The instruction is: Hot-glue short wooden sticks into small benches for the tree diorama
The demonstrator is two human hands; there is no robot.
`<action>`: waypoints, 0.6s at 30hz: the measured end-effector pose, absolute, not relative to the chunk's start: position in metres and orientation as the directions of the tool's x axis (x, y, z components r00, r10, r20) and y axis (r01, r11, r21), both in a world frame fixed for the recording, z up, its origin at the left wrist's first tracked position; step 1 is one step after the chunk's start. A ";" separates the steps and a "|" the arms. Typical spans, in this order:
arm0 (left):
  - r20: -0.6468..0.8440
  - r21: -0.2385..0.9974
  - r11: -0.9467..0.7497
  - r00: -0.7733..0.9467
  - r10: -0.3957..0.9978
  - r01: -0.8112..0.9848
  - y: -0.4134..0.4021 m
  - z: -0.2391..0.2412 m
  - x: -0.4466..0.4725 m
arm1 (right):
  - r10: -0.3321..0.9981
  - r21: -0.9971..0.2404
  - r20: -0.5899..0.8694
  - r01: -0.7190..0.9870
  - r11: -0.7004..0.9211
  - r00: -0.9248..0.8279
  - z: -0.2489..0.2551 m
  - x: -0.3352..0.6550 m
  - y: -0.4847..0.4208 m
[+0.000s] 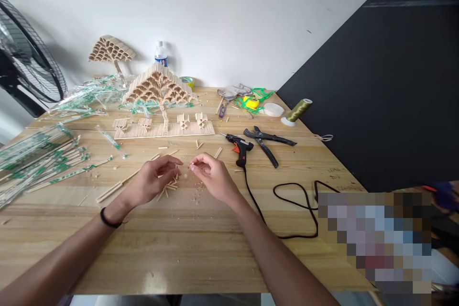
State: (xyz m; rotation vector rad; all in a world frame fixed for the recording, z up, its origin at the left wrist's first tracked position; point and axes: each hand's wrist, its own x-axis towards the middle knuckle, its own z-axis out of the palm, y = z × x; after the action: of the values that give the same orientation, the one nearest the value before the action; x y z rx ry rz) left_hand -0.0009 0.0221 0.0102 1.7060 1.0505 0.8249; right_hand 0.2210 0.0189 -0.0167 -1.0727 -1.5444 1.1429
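My left hand [152, 181] hovers over a small pile of short cut wooden sticks [168, 190]. Its fingers are loosely curved, with a gap between thumb and forefinger and nothing visible in it. Facing it, my right hand [212, 177] has thumb and forefinger pinched together; whatever lies between those tips is too small to make out. Wood crumbs [197, 193] are scattered below the right hand. Behind both hands stands a model tree [165, 114] of glued sticks, on a slatted stick base [136, 131] with small stools. Long sticks [111, 192] lie beside my left wrist.
Right of my hands lie a black glue gun [241, 147] with its cord [254, 201] and a pair of black cutters [267, 146]. Wrapped chopsticks [46, 158] cover the left side. A thread spool [299, 111], a bottle [161, 55] and a fan [28, 52] stand farther out.
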 end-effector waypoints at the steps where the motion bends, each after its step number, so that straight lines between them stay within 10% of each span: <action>1: 0.077 0.941 -0.200 0.402 0.912 0.274 0.022 0.007 -0.002 | 0.964 -0.980 0.151 0.093 0.175 -0.217 -0.018 0.220 0.018; 18: 0.269 0.884 -0.403 0.446 0.853 0.237 0.008 0.004 0.000 | 0.951 -0.976 0.035 -0.217 -0.034 -0.309 -0.023 0.202 0.011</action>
State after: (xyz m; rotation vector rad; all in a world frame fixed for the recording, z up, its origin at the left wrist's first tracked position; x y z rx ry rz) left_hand 0.0003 0.0075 0.0043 1.8833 0.9204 0.9560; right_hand 0.2021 0.0109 -0.0226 -0.8751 -1.2616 1.5317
